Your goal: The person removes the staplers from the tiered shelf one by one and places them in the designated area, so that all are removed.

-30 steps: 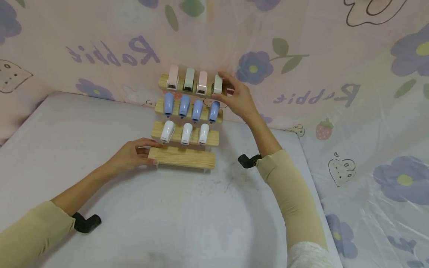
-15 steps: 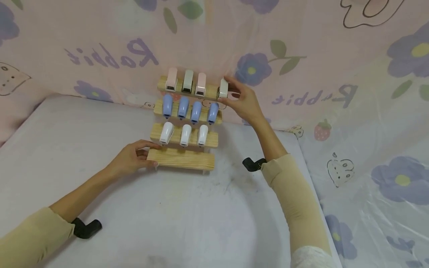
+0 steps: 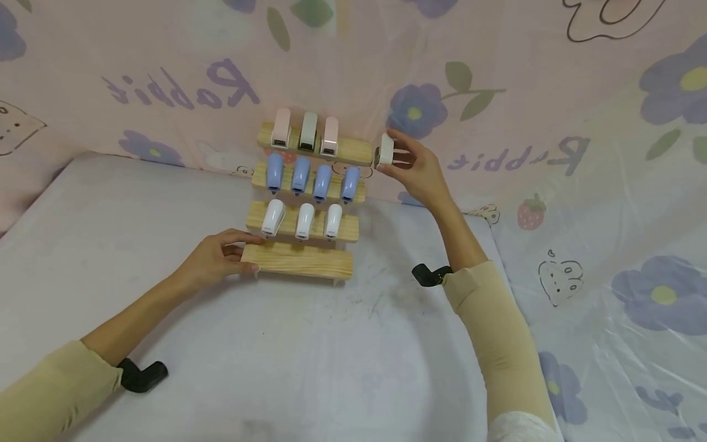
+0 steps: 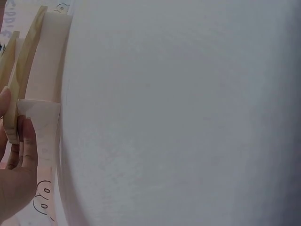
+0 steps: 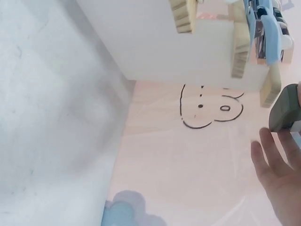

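Pinch by its ends the likely light, stiff, slick stapler clamped in right fingers beside the rack gripped by left fingers.

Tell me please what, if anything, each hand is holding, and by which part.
Right hand: a pale stapler, pinched near its two ends. Left hand: the lowest wooden shelf, gripped at its left end.

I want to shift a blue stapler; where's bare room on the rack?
The bottom step is bare, bordered left by the left hand. The top step is free between its second pink stapler and the held stapler. Crowded: the step with blue staplers.
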A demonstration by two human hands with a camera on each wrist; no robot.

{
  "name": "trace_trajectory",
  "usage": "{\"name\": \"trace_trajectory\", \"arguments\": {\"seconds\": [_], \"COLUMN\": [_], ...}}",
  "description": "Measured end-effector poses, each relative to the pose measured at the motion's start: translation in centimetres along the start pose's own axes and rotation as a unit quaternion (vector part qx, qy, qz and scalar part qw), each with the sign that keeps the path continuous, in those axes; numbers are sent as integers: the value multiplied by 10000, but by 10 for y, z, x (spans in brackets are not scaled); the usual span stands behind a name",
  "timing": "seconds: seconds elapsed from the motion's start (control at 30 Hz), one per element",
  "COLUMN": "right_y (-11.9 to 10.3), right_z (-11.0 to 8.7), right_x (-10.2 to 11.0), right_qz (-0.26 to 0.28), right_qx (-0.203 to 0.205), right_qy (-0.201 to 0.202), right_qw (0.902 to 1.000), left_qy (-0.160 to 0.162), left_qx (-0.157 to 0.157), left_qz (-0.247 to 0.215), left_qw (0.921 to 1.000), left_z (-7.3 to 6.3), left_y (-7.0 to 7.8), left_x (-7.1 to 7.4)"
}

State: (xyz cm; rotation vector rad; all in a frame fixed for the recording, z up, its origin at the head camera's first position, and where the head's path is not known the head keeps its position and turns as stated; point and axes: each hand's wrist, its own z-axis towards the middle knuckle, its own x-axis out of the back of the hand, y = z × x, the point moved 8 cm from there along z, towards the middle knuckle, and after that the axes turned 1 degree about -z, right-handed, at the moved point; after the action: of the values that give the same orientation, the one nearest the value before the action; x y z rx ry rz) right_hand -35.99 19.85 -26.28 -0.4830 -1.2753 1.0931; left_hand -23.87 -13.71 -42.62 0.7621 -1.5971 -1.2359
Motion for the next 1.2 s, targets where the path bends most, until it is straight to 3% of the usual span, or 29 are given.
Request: {"name": "trace_trajectory", "arguments": {"seconds": [0.17,0.33,0.63,1.0,1.2], "right_y": [10,22,47,61,76], "right_z": [-4,-9,-21,-32,-37], "right_x": [4,4,-3,-12,-17], "right_qz": [67,138,114,469,532], "right_qx": [59,-153,-623,-770,-794], "right_qy": [79,63,-160,-337,-316], "right_qw": [9999,9998,9979,9954,9949], "left_qy": [53,64,40,-43,-36], "left_qx": [0,25,18,-79,40], "left_qz": [163,275,123,24,92], "left_qw": [9999,9996,9999,10000,9999], "left_z": [0,1,0,-2,1], "left_y": [4,4,1,3,0], "left_x": [1,1,2,2,0]}}
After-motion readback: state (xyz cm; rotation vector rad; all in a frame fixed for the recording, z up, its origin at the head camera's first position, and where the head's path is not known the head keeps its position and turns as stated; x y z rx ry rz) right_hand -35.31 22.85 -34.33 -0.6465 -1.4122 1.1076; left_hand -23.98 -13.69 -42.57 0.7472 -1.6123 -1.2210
